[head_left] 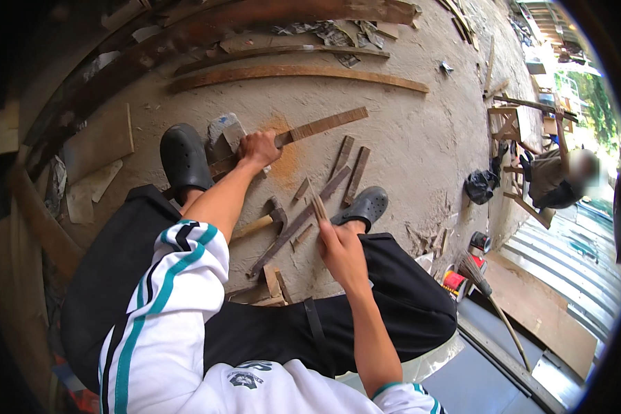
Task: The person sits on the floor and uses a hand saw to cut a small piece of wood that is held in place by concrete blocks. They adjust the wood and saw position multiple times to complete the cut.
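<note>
My left hand (259,148) is closed around a long, narrow wooden strip (328,125), pressing it over a grey block (222,128) on the ground. The strip slants up to the right past my fist. In my right hand (341,254), near my right shoe, thin wooden pieces (318,205) stick up between the fingers. A hammer (277,213) with a pale wooden handle lies between my feet. Beside it a long, dark, slightly curved piece (298,222) rests at a slant; its material is unclear. Short wooden strips (355,175) lie near my right shoe (370,206).
Long wooden boards (300,72) lie across the ground ahead. Orange dust (285,165) marks the ground beside the block. To the right are a black plastic bag (481,186), a brush (475,272) with a long handle and wooden panels. A person (555,179) is at the far right.
</note>
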`<state>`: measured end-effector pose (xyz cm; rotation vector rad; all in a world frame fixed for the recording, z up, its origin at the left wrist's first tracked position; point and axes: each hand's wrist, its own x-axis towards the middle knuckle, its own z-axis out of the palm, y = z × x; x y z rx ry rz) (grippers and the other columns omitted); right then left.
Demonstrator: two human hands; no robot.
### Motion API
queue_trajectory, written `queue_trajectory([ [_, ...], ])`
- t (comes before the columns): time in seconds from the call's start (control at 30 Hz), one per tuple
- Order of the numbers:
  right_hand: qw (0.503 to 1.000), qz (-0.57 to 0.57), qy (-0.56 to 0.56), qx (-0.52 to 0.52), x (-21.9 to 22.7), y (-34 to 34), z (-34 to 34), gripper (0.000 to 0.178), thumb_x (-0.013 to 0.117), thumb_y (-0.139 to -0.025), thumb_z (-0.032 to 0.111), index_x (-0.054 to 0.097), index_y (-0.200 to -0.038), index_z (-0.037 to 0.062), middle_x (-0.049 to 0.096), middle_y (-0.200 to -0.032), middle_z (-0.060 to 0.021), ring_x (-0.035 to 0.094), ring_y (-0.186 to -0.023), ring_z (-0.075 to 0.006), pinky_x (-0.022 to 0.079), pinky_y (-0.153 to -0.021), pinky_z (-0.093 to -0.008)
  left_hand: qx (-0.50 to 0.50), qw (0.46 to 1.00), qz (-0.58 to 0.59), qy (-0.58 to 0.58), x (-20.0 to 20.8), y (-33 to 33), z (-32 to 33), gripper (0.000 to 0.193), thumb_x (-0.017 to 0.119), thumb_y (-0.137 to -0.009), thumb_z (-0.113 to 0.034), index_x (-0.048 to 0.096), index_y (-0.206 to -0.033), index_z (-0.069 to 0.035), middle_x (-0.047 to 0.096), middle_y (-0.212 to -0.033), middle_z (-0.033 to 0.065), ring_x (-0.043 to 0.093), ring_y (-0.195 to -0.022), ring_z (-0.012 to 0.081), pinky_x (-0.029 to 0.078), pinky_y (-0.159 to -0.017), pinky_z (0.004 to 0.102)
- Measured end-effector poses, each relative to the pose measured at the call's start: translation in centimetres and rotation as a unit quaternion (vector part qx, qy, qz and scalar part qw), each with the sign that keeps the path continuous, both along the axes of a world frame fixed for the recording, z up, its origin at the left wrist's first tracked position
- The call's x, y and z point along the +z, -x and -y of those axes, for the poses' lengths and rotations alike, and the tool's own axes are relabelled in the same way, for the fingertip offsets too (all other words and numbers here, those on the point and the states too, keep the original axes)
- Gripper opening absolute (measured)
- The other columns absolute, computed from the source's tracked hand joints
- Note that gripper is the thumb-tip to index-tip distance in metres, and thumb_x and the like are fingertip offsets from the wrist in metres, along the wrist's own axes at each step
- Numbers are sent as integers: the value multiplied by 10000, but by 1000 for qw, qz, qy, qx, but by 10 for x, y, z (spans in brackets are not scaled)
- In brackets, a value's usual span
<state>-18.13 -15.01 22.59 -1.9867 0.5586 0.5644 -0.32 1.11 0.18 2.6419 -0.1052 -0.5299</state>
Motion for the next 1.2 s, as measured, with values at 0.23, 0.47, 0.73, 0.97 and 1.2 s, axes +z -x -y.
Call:
queue_trajectory([
  [0.23, 999, 3, -19, -27, -60, -20, 4, 577, 499, -1021, 459, 520, -624, 41, 476, -549, 11, 428, -489, -88, 305, -471, -277, 6, 999, -23, 24, 2, -2, 5, 421, 700, -803, -471, 724, -968, -84, 713, -959, 231, 702, -936, 402, 549, -831, 492],
  [0.47, 999, -4, -40, 15, -2, -14, 12, 558, 498, -1030, 414, 533, -631, 26, 461, -531, 8, 419, -489, -84, 318, -473, -278, 21, 999, -24, 20, 1, -2, 0, 377, 701, -810, -439, 720, -959, -93, 715, -949, 221, 701, -937, 403, 548, -831, 491],
  [0.73, 1000, -13, -8, -3, -1, -8, 12, 531, 508, -1027, 392, 516, -652, 16, 441, -547, -5, 419, -515, -107, 312, -493, -318, 3, 1000, -17, 10, 0, -3, 1, 373, 688, -812, -433, 716, -948, -86, 719, -936, 216, 703, -934, 398, 550, -815, 495],
  [0.97, 998, -47, 32, 15, -19, -47, -11, 576, 486, -1002, 431, 561, -745, -79, 521, -574, -139, 557, -565, -238, 436, -592, -380, 1, 1000, -9, 10, -8, 0, -1, 331, 708, -794, -391, 710, -942, -95, 716, -902, 219, 705, -894, 407, 556, -781, 503],
  [1.2, 998, -36, -6, -60, 27, 22, 9, 520, 543, -1019, 355, 503, -613, 32, 454, -548, 7, 417, -484, -108, 322, -478, -305, -4, 1000, -15, 19, -3, -2, 2, 279, 685, -803, -319, 706, -938, -76, 705, -916, 243, 693, -901, 435, 542, -791, 515],
])
